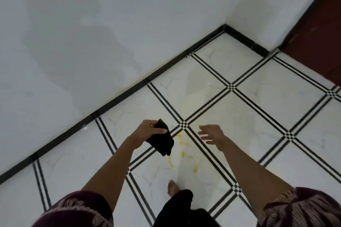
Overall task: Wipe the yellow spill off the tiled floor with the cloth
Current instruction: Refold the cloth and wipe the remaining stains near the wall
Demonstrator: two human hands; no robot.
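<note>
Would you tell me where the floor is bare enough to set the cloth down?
Bare tiles lie left beside the black skirting and right toward the red door. The middle is crowded: yellow spill and foot, below the cloth.

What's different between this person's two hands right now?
The left hand grips a black cloth, while the right hand holds nothing. The left hand's fingers curl round the cloth with the thumb on top, while the right hand's fingers are spread and relaxed. Both hands are bare and raised above the tiled floor, with the yellow spill below and between them.
</note>
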